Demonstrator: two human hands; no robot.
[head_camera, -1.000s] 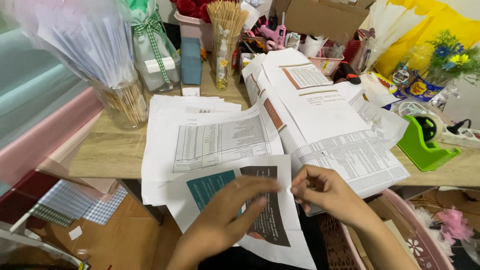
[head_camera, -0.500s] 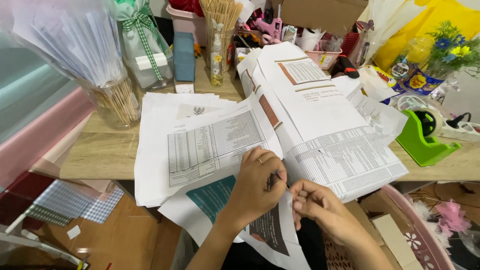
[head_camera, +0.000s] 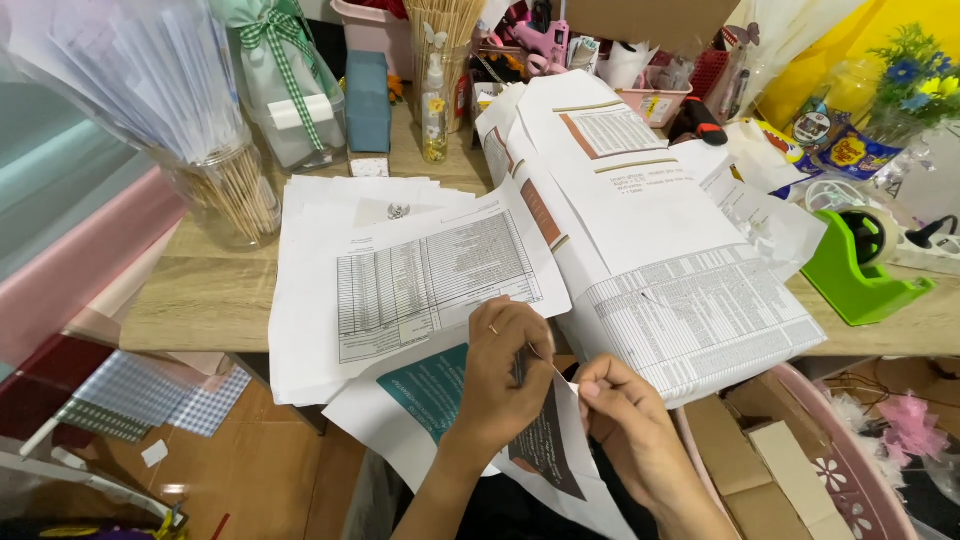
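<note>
left hand (head_camera: 505, 375) and right hand (head_camera: 625, 425) pinching a folded printed sheet (head_camera: 545, 440) with teal and dark panels, just below the bench (head_camera: 190, 300) edge. above, overlapping sheets with tables (head_camera: 420, 285); at far right, well apart, green tape dispenser (head_camera: 855, 270); at left, glass jar of sticks (head_camera: 225, 190).

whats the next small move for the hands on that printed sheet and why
Probably press the crease flat with the left hand while the right hand keeps pinching the edge. The printed sheet, white with teal and dark panels, is bent upward between both hands at the desk edge, its fold looks loose, and part of it lies under the stack of table printouts.
</note>
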